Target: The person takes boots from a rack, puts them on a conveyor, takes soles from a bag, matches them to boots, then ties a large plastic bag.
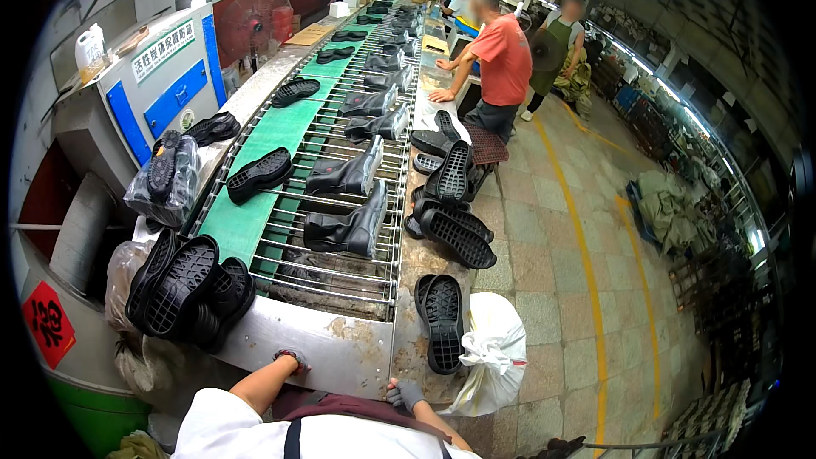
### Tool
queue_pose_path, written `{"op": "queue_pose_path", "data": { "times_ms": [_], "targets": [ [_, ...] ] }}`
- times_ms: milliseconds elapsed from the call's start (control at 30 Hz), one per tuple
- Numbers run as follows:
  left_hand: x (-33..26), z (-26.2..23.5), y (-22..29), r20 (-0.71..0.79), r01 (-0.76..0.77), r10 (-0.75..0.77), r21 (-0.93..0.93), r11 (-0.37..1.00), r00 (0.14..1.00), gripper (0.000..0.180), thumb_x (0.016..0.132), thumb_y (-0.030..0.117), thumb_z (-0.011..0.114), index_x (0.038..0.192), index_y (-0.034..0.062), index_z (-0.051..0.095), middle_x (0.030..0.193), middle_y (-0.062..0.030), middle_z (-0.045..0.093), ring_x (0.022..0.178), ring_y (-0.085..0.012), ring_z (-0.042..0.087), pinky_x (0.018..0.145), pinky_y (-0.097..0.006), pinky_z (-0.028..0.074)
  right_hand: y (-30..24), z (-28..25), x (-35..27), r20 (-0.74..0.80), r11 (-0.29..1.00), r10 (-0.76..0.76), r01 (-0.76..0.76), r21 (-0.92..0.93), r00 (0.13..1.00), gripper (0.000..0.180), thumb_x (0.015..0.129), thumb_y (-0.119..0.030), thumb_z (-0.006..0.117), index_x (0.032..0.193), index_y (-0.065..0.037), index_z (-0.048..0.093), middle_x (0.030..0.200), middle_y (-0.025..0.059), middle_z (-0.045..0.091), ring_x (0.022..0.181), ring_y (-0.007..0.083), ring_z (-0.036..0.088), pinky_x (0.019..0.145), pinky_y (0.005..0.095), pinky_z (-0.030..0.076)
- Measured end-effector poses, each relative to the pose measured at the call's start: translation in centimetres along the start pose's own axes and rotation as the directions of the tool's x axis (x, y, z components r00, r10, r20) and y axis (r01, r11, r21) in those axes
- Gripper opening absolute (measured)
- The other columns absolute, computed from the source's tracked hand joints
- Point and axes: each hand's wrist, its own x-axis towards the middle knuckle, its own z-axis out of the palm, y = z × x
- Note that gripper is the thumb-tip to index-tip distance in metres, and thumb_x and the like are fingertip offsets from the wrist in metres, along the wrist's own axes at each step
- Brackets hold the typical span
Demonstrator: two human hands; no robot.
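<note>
My left hand (292, 360), partly dark-gloved, rests at the near edge of the metal end plate (327, 344) of a roller conveyor; its fingers are too small to make out. To its right, my right hand (407, 393) wears a grey glove with bare fingertips. Those fingers are curled against the same edge, and whatever they hold, if anything, is hidden. Beyond the plate, black boots (347, 223) lie on the rods in a row. Black shoe soles (260, 173) lie along the green belt (242, 225) beside them. Several soles (181, 285) are stacked left of the plate.
More soles (459, 234) pile on the right ledge, with a pair (443, 323) nearer me. A white sack (495, 340) stands beside the ledge. A person in a red shirt (503, 59) leans on the ledge farther up. A grey-and-blue machine (161, 85) stands at left.
</note>
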Motion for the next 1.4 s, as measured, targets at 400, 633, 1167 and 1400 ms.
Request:
{"op": "queue_pose_path", "data": {
  "times_ms": [400,633,1167,1400],
  "targets": [
    [1.6,0.0,0.1,0.033,0.023,-0.025,0.042,0.999,0.999,0.053,0.084,0.058,0.049,0.114,0.0176,0.063,0.117,-0.008,0.061,0.108,-0.0274,0.057,0.088,-0.046,0.043,0.1,-0.7,0.3,0.03,0.999,-0.022,0.021,0.039,0.999,0.025,0.093,-0.025,0.052,0.08,-0.004,0.05,0.054,0.0012,0.041,0.04,0.0086,0.032,0.036,0.0237,0.025],
    [2.8,0.4,-0.5,-0.057,-0.038,0.042,0.061,0.997,0.997,0.059,0.072,0.059,0.064,0.107,0.0118,0.067,0.111,-0.0089,0.065,0.101,-0.0266,0.061,0.085,-0.042,0.047,-0.6,0.9,-1.3,-0.091,0.993,-0.104,0.099,-0.062,0.99,0.025,0.092,-0.024,0.055,0.08,-0.003,0.053,0.055,0.0035,0.046,0.04,0.0102,0.037,0.036,0.0241,0.028],
    [1.9,-0.7,0.1,0.028,-0.028,0.028,0.012,1.0,0.999,0.056,0.077,0.057,0.06,0.113,0.0145,0.065,0.117,-0.0109,0.062,0.106,-0.0269,0.059,0.088,-0.041,0.046,-0.2,0.0,-0.4,-0.055,0.997,-0.075,0.073,-0.039,0.996,0.025,0.092,-0.026,0.053,0.083,-0.002,0.052,0.057,0.0051,0.049,0.041,0.0103,0.039,0.037,0.0237,0.03],
    [-1.5,-2.0,0.6,0.007,-0.031,0.031,0.067,0.997,1.0,0.059,0.079,0.058,0.056,0.114,0.0118,0.063,0.118,-0.0108,0.061,0.108,-0.0269,0.058,0.09,-0.041,0.045,-0.6,1.0,-1.4,-0.099,0.994,-0.089,0.081,-0.078,0.991,0.025,0.092,-0.026,0.053,0.083,-0.003,0.052,0.058,0.0051,0.049,0.042,0.0099,0.039,0.037,0.0229,0.029]
  ]
}}
